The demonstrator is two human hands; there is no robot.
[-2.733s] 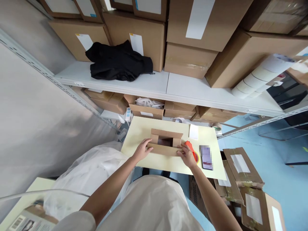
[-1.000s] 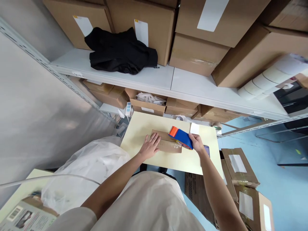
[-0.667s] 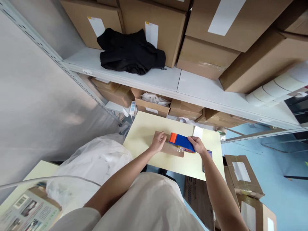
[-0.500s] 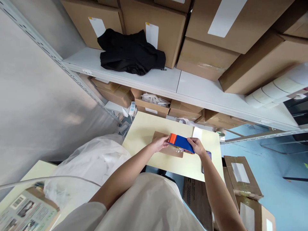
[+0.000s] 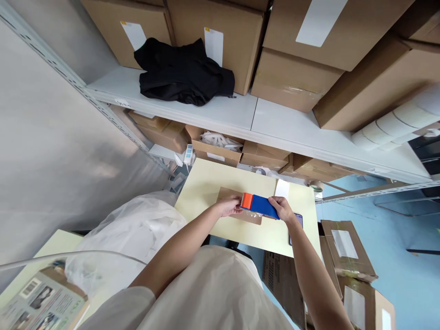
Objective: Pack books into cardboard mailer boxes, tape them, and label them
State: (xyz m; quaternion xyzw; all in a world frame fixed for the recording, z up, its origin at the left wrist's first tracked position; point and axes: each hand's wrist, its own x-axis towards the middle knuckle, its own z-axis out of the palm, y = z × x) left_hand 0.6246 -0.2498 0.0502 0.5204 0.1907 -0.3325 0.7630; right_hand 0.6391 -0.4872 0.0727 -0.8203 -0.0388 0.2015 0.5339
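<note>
A blue and orange packing tape dispenser (image 5: 264, 206) is held above the table, its orange end pointing left. My right hand (image 5: 283, 210) is closed around its blue right end. At the orange end, by the toothed edge, my left hand (image 5: 231, 206) has its fingers drawn together against the dispenser; whether they pinch the tape's loose end is too small to tell. Some clear tape shows under the dispenser. Beneath both hands a flat brown cardboard piece (image 5: 227, 194) lies on the pale yellow table (image 5: 206, 176).
A phone (image 5: 298, 222) lies near the table's right edge, and a white paper (image 5: 282, 188) at its back. Behind stands a shelf (image 5: 237, 114) with cartons and a black garment (image 5: 185, 73). White plastic wrapping (image 5: 127, 224) is on the left; cartons (image 5: 349, 250) are stacked on the right.
The tape dispenser has tilted slightly, so that more of its blue and orange top faces me. Both hands stay at its two ends. The view has shifted a little.
</note>
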